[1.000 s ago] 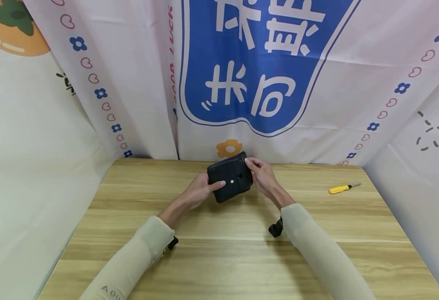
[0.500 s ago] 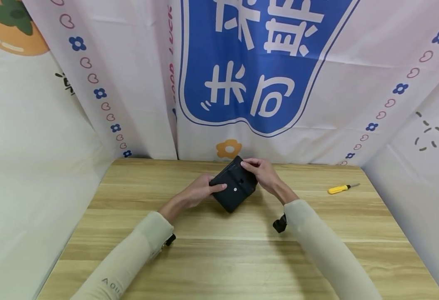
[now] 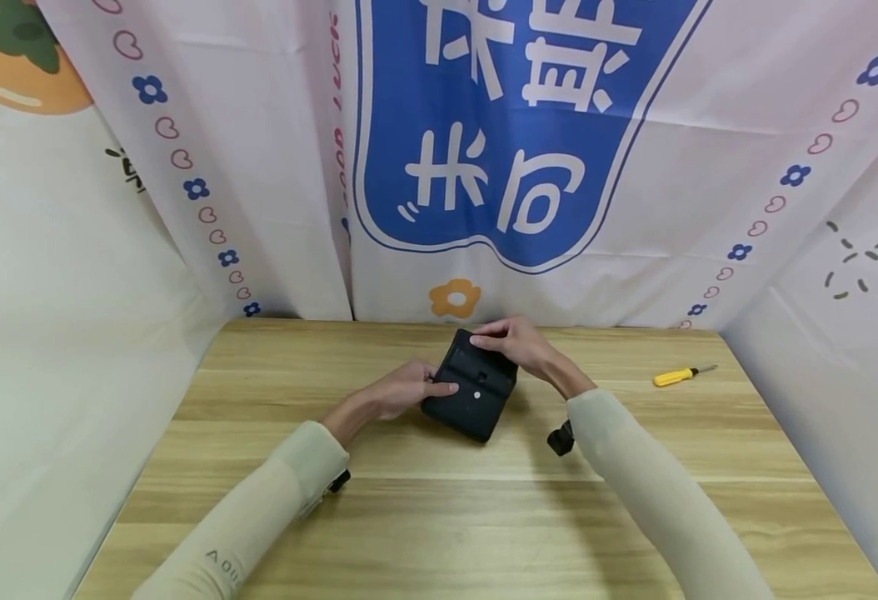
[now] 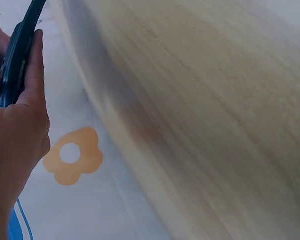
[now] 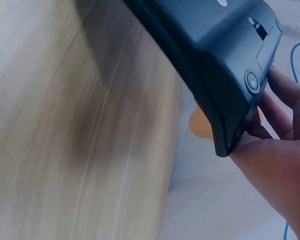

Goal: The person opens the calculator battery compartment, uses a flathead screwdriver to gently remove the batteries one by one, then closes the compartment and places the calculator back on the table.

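Note:
A black plastic device (image 3: pixel 472 408), flat with a raised ridge, a small latch slot and round pads, is held tilted above the table's far part. My left hand (image 3: pixel 401 390) grips its left side, thumb lying on the face that points up and fingers behind it. At the ridge end, my right hand (image 3: pixel 521 346) pinches the upper edge between thumb and fingers. In the right wrist view the device (image 5: pixel 225 60) shows its ridge and slot near the right fingers. The left wrist view catches it edge-on beside the left hand (image 4: pixel 27 120). The device's other face is hidden.
A yellow-handled screwdriver (image 3: pixel 675 377) lies on the wooden table (image 3: pixel 439 533) at the right. A printed white curtain (image 3: pixel 289 208) with a blue sign hangs right behind the table's far edge, close to the hands. White cloth walls stand on both sides.
The device has turned counter-clockwise in the head view and come slightly nearer, its ridge passing from the right side to the top. The right hand has shifted with it; both hands keep their hold.

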The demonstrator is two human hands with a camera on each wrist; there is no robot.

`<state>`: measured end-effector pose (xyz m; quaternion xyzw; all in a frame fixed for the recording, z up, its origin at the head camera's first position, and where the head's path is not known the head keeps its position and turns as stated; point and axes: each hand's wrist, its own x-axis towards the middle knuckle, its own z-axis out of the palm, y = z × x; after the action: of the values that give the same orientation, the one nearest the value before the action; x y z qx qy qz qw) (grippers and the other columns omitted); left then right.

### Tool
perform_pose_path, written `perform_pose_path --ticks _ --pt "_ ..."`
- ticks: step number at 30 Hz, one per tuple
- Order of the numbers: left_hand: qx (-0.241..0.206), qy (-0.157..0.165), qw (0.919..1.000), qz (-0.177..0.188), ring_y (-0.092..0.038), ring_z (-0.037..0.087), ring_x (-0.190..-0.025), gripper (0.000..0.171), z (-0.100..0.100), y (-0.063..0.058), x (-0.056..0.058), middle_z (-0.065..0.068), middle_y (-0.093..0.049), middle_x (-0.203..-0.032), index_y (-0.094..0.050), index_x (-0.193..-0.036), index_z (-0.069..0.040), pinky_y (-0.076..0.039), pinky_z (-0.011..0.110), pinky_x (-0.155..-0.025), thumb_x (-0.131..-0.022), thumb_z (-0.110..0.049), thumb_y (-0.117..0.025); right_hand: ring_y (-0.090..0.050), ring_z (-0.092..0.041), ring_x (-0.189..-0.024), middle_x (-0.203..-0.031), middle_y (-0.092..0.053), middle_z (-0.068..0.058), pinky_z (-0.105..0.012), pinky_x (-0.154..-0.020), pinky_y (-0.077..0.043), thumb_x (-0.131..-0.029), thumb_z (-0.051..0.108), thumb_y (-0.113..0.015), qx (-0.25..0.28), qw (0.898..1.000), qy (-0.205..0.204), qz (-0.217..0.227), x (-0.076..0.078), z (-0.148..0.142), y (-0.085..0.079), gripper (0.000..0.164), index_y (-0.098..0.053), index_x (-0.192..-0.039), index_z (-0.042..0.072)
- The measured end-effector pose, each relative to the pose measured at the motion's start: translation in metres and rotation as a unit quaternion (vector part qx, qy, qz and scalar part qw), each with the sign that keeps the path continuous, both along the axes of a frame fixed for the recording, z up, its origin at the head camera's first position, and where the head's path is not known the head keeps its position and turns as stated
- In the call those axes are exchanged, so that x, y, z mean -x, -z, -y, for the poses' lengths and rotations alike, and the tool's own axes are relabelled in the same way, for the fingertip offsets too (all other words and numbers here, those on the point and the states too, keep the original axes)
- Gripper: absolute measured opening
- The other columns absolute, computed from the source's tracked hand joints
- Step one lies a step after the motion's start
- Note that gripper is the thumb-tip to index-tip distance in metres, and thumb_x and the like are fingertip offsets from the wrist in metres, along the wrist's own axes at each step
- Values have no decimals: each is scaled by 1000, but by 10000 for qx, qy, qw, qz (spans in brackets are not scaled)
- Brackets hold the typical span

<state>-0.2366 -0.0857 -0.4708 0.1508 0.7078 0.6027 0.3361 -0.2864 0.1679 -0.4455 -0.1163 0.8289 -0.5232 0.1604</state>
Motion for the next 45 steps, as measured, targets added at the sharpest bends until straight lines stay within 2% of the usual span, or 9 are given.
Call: perform_pose_path --ticks 9,17,23,29,36,40,45 --pt "-63 -9 9993 369 -77 22 -100 29 -6 5 -3 20 -77 -116 -70 -124 13 -64 38 -89 -106 -9 -65 -63 -29 -126 -135 -72 -13 -44 -106 -52 -102 26 -74 -642 9971 -371 -172 -1 6 -5 30 -79 -126 7" --pt "-2 3 9989 471 -77 23 -101 27 -7 15 -4 20 -77 -116 -71 -122 13 -64 40 -89 -104 -7 -68 -67 -19 -106 -121 -78 -13 -25 -83 -51 -100 18 -76 -785 9938 -708 -349 0 14 -7 26 -80 -121 4" --pt "124 -59 9985 537 -77 25 -102 28 -4 19 -5 19 -77 -117 -69 -124 10 -64 42 -89 -102 -8 -71 -66 -13 -96 -115 -79 -11 -22 -76 -47 -98 18 -79 -951 9899 -901 -544 3 22 -6 24 -81 -118 5" --pt "367 -178 9976 562 -77 24 -98 29 0 17 -6 18 -78 -113 -70 -124 8 -65 41 -87 -102 -12 -72 -68 -11 -92 -108 -82 -3 -23 -77 -50 -97 23 -80 -1299 9828 -966 -893 3 32 -3 19 -85 -111 11" --pt "449 -331 9967 584 -78 25 -95 28 7 18 -9 17 -79 -109 -69 -123 8 -65 40 -85 -101 -9 -73 -69 -9 -88 -104 -82 -3 -22 -74 -51 -97 20 -79 -1372 9774 -1132 -1140 0 43 4 18 -85 -110 9" --pt "493 -416 9965 532 -77 24 -94 30 9 17 -9 15 -78 -109 -68 -124 7 -65 39 -84 -100 -9 -74 -71 -10 -91 -105 -82 -4 -22 -76 -52 -99 19 -78 -1345 9765 -1173 -1209 0 45 9 18 -85 -110 8" --pt "517 -465 9966 432 -78 25 -93 30 9 14 -11 15 -78 -108 -68 -125 8 -66 40 -81 -100 -8 -75 -74 -15 -100 -107 -82 -6 -26 -83 -56 -99 16 -77 -1338 9737 -1232 -1375 1 46 14 17 -84 -111 7"
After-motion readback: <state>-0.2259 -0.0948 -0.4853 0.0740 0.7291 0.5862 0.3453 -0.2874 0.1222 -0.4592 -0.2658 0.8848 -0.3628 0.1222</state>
